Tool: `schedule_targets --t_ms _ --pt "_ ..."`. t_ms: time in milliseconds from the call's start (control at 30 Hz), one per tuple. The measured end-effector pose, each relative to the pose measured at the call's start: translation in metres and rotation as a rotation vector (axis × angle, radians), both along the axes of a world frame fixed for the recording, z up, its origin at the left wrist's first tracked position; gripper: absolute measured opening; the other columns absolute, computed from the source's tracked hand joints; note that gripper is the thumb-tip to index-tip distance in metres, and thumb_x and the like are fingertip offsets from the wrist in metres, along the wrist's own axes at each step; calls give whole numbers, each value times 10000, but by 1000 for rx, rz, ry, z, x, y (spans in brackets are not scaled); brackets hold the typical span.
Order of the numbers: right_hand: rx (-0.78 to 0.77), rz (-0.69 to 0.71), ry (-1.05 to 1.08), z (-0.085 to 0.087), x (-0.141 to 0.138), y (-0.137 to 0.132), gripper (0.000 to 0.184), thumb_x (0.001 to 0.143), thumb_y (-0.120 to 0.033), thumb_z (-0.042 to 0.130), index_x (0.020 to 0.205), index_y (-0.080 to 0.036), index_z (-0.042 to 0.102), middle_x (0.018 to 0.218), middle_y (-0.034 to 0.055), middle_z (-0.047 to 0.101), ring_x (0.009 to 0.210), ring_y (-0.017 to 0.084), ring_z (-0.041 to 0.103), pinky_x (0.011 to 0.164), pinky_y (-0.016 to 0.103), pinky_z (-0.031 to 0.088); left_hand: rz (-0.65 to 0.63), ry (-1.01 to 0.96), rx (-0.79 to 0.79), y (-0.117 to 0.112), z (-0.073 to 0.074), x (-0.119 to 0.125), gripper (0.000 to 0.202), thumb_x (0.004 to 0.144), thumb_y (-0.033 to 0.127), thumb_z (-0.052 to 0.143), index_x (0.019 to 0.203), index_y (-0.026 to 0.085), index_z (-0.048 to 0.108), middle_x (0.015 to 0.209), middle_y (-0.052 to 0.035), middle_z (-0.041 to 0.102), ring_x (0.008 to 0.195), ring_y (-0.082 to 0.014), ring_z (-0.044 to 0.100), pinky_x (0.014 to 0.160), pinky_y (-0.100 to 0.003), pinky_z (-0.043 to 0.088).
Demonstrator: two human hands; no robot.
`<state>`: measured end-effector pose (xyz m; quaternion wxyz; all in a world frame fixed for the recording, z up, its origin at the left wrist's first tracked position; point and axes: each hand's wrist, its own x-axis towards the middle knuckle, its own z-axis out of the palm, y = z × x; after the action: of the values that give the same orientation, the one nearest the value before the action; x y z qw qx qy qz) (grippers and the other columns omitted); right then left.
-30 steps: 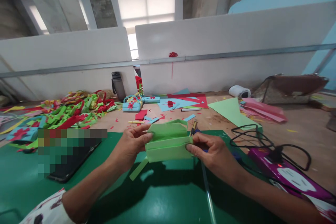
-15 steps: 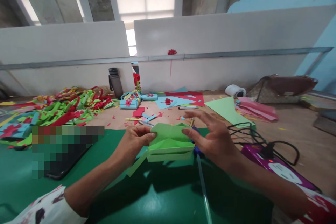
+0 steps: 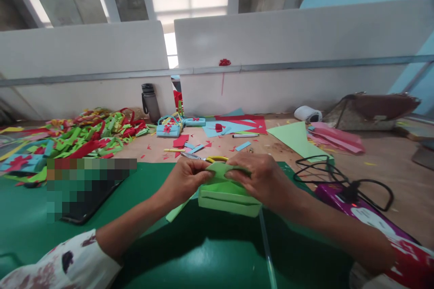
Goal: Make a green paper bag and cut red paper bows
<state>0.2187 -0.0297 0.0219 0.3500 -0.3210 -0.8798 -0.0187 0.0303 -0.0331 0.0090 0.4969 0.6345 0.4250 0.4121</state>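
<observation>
Between my two hands is a folded green paper box (image 3: 228, 201), held above the green mat (image 3: 190, 253). My left hand (image 3: 186, 178) pinches the upper left of its raised flap between thumb and fingers. On the other side, my right hand (image 3: 259, 174) grips the flap's upper right, with the fingers curled over it. A narrow green paper strip (image 3: 178, 210) sticks out at the box's lower left. Yellow-handled scissors (image 3: 217, 159) lie just behind my hands. A clear glue stick (image 3: 267, 248) slants toward me below the box; its upper end is hidden.
A dark phone (image 3: 91, 198) lies at left, near a heap of paper strips (image 3: 101, 133). Blue paper bags (image 3: 168, 129) and a bottle (image 3: 150, 103) stand behind. At right are a purple power strip (image 3: 352, 207), its black cable (image 3: 376, 180) and a green sheet (image 3: 298, 140).
My right hand has moved left and its raised fingers have closed over the flap. The box has tilted, its right end lower. The scissors' yellow handles have come into view.
</observation>
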Motion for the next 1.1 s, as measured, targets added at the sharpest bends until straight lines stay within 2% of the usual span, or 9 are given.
schedule_targets --t_ms 167,367,567,767,900,1100 --pt "7 9 -46 -1 -1 -1 53 783 -150 607 799 -151 657 720 43 668 686 163 597 629 270 439 -28 83 5 1 -2 2 168 675 258 594 587 120 634 485 50 434 477 -68 300 470 -211 237" --pt "85 -10 -106 -5 0 -6 204 855 -159 501 929 -185 689 662 13 530 590 126 504 529 229 356 -20 26 -37 -4 -4 4 193 689 297 603 585 138 639 502 38 457 501 -84 361 512 -220 308" --pt "212 93 -146 -6 2 -5 293 887 -129 426 1064 -170 656 608 -15 422 518 111 379 482 226 285 -16 -21 -116 -6 -7 1 189 687 323 633 631 144 659 507 41 463 506 -87 369 535 -231 315" --pt "265 156 -164 -3 3 -6 321 857 -65 411 1044 -146 660 611 -4 433 521 119 383 482 236 297 -134 -159 -209 -6 -5 -3 184 713 309 632 671 132 662 549 24 526 499 -70 391 528 -213 309" --pt "343 173 -173 -4 3 -6 325 854 -53 392 1039 -151 640 619 3 467 526 122 396 479 240 296 -140 -194 -206 -7 -3 -2 155 714 277 633 677 132 673 499 39 478 468 -65 357 504 -211 291" --pt "395 165 -243 -4 3 -7 355 822 -19 368 1048 -148 610 649 25 506 565 142 443 510 259 333 -135 -279 -303 -11 0 -1 147 674 282 673 652 136 676 443 49 442 418 -64 340 502 -227 335"
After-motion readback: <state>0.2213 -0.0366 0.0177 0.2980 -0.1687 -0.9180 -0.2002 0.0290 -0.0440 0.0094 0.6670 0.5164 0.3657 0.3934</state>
